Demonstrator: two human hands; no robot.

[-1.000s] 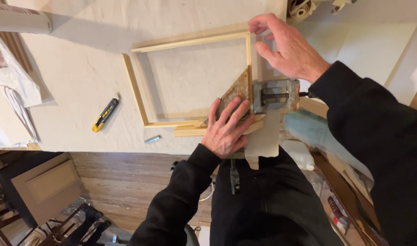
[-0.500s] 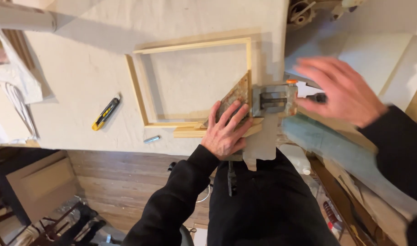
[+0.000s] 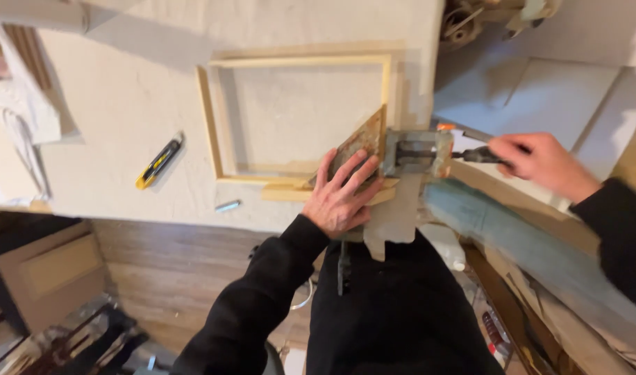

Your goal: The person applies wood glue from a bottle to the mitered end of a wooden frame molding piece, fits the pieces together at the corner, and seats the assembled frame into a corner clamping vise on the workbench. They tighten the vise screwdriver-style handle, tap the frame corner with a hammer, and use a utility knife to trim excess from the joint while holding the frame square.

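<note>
A: Where is the left hand (image 3: 342, 194)?

B: Just below the middle of the frame, flat on a worn triangular set square (image 3: 360, 142). The fingers are spread and press down; its grip pinches nothing. The square lies in the lower right corner of the wooden frame (image 3: 210, 118).

A: And that frame?

B: A pale rectangle of thin wood strips, lying flat on the light-covered bench (image 3: 123, 90) in the upper middle of the picture. A loose wood strip (image 3: 287, 192) lies just below its bottom edge, partly under the hand.

A: What sits at that corner?

B: A grey metal corner clamp (image 3: 415, 151), touching the frame's lower right corner, just right of the set square. Its dark handle (image 3: 479, 155) sticks out toward the right.

A: The right hand (image 3: 544, 163)?

B: At the right of the frame, a little blurred. Its grip is pressed together around the end of the clamp handle, fingers curled over it.

A: Anything else on the bench?

B: A yellow and black utility knife (image 3: 158, 161) lies well left of the frame, slanted. A small silvery piece (image 3: 228, 205) lies near the bench's lower edge, below the frame; I cannot tell what it is. Both arms wear dark sleeves. A brown wooden floor (image 3: 158, 271) shows in the lower left.
</note>
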